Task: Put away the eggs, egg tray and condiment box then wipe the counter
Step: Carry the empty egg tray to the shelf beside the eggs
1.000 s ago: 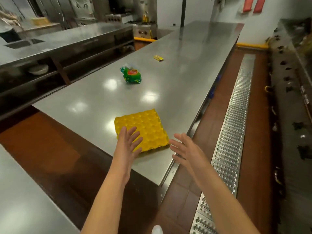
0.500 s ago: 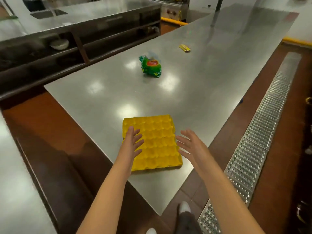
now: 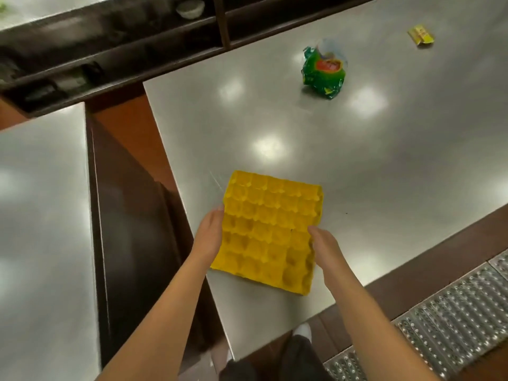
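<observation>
A yellow egg tray [image 3: 270, 232] with no eggs in it lies near the front corner of the steel counter [image 3: 384, 166]. My left hand [image 3: 210, 232] presses flat against the tray's left edge. My right hand [image 3: 324, 247] grips its right edge, fingers curled under or along the rim. Both hands hold the tray between them. No eggs show in this view.
A crumpled green packet [image 3: 324, 71] lies farther back on the counter, and a small yellow wrapper [image 3: 420, 35] beyond it. A second steel surface [image 3: 41, 229] is at left across a gap. Dark shelving with a bowl [image 3: 190, 8] runs along the back; a floor drain grate [image 3: 453, 317] is at right.
Both hands have come down from hovering open near the tray and closed in on its left and right edges. The view has tilted down and moved closer to the counter.
</observation>
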Demonstrator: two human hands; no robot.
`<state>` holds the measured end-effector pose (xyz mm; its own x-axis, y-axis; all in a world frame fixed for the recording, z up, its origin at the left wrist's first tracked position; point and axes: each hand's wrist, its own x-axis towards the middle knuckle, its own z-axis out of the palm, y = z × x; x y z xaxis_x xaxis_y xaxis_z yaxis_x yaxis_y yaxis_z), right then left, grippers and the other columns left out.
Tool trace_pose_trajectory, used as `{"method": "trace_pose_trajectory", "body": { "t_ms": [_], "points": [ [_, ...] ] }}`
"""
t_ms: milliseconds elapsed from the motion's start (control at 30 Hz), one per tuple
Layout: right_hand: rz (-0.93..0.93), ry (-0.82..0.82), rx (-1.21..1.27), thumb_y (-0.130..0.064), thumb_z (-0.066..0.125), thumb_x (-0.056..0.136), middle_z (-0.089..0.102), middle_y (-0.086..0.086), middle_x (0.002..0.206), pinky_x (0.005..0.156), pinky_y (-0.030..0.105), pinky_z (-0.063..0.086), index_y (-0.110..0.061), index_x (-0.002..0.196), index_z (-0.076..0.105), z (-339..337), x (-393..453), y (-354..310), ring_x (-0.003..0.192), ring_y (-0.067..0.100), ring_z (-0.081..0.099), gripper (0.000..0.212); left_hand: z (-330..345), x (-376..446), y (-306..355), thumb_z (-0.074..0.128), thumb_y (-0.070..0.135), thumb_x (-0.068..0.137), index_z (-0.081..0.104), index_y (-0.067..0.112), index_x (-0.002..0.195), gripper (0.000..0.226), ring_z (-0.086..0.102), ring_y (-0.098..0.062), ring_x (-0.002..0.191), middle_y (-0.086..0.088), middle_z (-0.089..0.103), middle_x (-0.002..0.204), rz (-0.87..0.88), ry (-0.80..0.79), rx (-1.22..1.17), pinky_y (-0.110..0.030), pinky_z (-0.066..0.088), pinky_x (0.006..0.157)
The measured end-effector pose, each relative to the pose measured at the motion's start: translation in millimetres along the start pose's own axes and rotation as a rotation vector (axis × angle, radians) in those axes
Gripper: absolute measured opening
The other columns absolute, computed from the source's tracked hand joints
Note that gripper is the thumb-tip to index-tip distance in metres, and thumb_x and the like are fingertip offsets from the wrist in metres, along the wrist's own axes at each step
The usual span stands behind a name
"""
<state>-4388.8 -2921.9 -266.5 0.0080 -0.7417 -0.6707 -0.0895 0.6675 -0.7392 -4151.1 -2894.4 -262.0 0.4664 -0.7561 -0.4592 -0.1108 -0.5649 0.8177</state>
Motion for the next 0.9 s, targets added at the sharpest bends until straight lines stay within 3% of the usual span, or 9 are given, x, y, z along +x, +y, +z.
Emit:
{"method": "trace_pose_trajectory", "body": {
  "t_ms": [33,100,167,233,367,533,633,733,900],
  "points": [
    [0.006,-0.019,-0.005,-0.034,0.043,0.103,0.060,-0.009,0.091,0.070,0.033,0.046,-0.025,0.100,0.057,-2,4,4,0.080,0.007,0.056,0.017,3,3,-4,0.034,0.045,0.105,0.054,0.040,0.099,0.021,0.046,-0.007,0.104,0.020,0.055,0.100,-0.002,0.016,0.021,-0.022,0.035,0.079],
    [0.025,-0.055,-0.004,-0.034,0.043,0.103,0.066,-0.003,0.099,0.073,0.032,0.047,-0.023,0.105,0.062,-5,11,11,0.089,0.016,0.062,0.022,5,9,-16,0.032,0.046,0.105,0.060,0.030,0.120,0.035,0.047,-0.013,0.113,0.007,0.058,0.123,-0.044,0.024,0.039,-0.026,0.033,0.086],
    [0.039,-0.081,-0.001,-0.033,0.044,0.103,0.067,-0.001,0.102,0.083,0.037,0.050,-0.025,0.096,0.063,-8,17,13,0.093,0.019,0.063,0.022,5,10,-25,0.032,0.054,0.103,0.048,0.024,0.144,0.053,0.044,-0.022,0.131,-0.002,0.049,0.143,-0.134,0.055,0.013,-0.032,0.029,0.092],
    [0.063,-0.089,0.002,-0.033,0.045,0.103,0.066,0.002,0.107,0.096,0.045,0.050,-0.026,0.093,0.061,-12,23,13,0.101,0.024,0.063,0.020,5,8,-31,0.033,0.061,0.100,0.041,0.025,0.150,0.062,0.043,-0.023,0.134,-0.003,0.045,0.149,-0.201,0.068,-0.013,-0.034,0.028,0.093],
    [0.098,-0.109,-0.029,-0.035,0.045,0.102,0.063,0.003,0.107,0.098,0.046,0.047,-0.025,0.096,0.059,-17,29,12,0.105,0.028,0.059,0.019,5,7,-35,0.035,0.057,0.100,0.043,0.022,0.147,0.059,0.044,-0.012,0.110,-0.004,0.049,0.146,-0.190,0.078,0.023,-0.035,0.032,0.089],
    [0.100,-0.063,-0.041,-0.032,0.047,0.102,0.061,0.003,0.094,0.090,0.044,0.046,-0.023,0.084,0.058,-18,32,11,0.090,0.024,0.058,0.023,-9,10,-39,0.037,0.057,0.101,0.043,0.018,0.148,0.062,0.047,-0.027,0.132,-0.008,0.049,0.147,-0.268,0.071,0.013,-0.044,0.037,0.106],
    [0.075,-0.038,-0.047,-0.031,0.054,0.098,0.066,0.016,0.107,0.086,0.043,0.051,-0.015,0.105,0.066,-15,29,9,0.099,0.032,0.063,0.022,-18,9,-43,0.036,0.058,0.101,0.046,0.015,0.145,0.062,0.049,-0.029,0.130,-0.009,0.054,0.143,-0.320,0.043,-0.017,-0.048,0.036,0.110],
    [0.071,0.005,-0.018,-0.027,0.061,0.094,0.062,0.018,0.125,0.079,0.039,0.051,-0.009,0.132,0.055,-9,24,10,0.108,0.035,0.061,0.042,-30,8,-47,0.037,0.056,0.102,0.051,0.014,0.140,0.059,0.055,-0.026,0.118,-0.007,0.060,0.132,-0.353,0.033,-0.049,-0.045,0.042,0.102],
    [0.078,0.040,-0.017,-0.019,0.064,0.092,0.062,0.019,0.123,0.075,0.039,0.050,-0.003,0.130,0.053,6,16,14,0.100,0.035,0.061,0.043,-62,0,-57,0.041,0.045,0.104,0.055,0.010,0.135,0.049,0.064,-0.023,0.102,-0.011,0.062,0.128,-0.438,-0.037,-0.103,-0.038,0.048,0.086]
  ]
}}
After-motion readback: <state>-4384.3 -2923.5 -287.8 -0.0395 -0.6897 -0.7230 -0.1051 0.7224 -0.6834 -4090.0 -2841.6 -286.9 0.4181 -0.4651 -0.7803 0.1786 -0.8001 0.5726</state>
